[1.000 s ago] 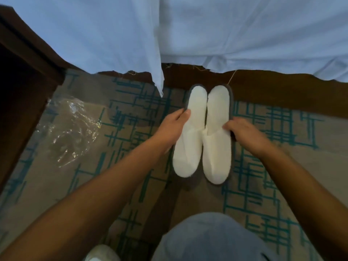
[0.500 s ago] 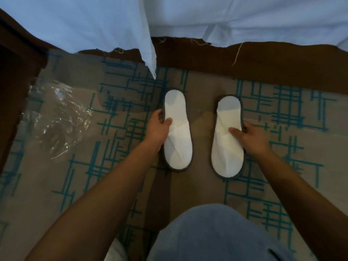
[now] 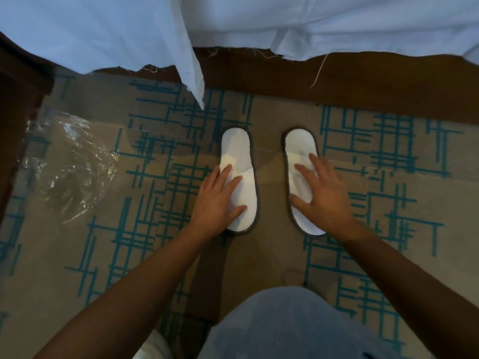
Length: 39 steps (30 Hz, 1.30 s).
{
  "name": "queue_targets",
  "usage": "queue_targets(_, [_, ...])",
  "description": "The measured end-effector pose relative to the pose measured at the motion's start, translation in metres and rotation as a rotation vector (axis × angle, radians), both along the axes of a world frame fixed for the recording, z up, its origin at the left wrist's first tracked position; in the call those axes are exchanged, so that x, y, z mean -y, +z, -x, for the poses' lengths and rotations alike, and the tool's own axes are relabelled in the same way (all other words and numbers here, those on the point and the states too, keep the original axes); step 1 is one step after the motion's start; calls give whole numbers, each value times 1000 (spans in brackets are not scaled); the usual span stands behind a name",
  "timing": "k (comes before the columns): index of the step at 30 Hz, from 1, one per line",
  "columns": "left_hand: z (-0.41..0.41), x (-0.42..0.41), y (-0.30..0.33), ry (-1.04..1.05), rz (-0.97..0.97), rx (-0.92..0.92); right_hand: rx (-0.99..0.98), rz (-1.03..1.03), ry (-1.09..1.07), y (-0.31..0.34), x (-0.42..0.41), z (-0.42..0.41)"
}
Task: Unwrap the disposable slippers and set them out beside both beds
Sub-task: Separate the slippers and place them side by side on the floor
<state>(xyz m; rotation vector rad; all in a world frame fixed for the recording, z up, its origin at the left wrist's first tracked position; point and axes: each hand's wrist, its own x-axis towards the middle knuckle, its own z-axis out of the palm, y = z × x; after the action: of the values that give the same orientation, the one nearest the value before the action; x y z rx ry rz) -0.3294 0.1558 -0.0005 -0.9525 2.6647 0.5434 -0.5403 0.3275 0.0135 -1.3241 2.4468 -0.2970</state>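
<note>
Two white disposable slippers with dark rims lie flat on the patterned carpet, side by side with a gap between them, heels toward the bed. My left hand (image 3: 217,200) rests open with spread fingers on the toe part of the left slipper (image 3: 239,151). Over the right slipper (image 3: 300,146) my right hand (image 3: 320,195) lies flat, fingers apart. Neither hand grips anything. The bed (image 3: 337,24) with its white sheet hangs over a dark brown base just beyond the slippers.
A crumpled clear plastic wrapper (image 3: 70,164) lies on the carpet at the left. Dark wooden furniture (image 3: 15,104) stands at the far left edge. My knee in blue jeans (image 3: 293,325) fills the bottom centre.
The slippers were pressed together near the bed base; they now lie apart and a little further from it. Both hands went from gripping the slippers' sides to lying flat on top.
</note>
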Motion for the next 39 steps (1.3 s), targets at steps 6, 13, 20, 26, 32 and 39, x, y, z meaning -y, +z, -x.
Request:
queue_targets(6, [-3, -2, -3, 10, 10, 40, -100, -225, 100, -28, -10, -12])
queue_targets(13, [4, -8, 0, 58, -15, 66, -58, -217, 107, -23, -7, -5])
queue_targets(20, [4, 7, 7, -115, -97, 70, -51, -176, -29, -20, -24, -1])
queue_targets(26, [10, 13, 9, -205, -168, 30, -30, -208, -146, -14, -20, -16])
queue_targets(32, [-2, 5, 12, -104, 9, 75, -58, -103, -212, -11, -23, -5])
queue_targets(39, [-18, -25, 5, 158, 83, 37, 35, -174, -175, -21, -37, 9])
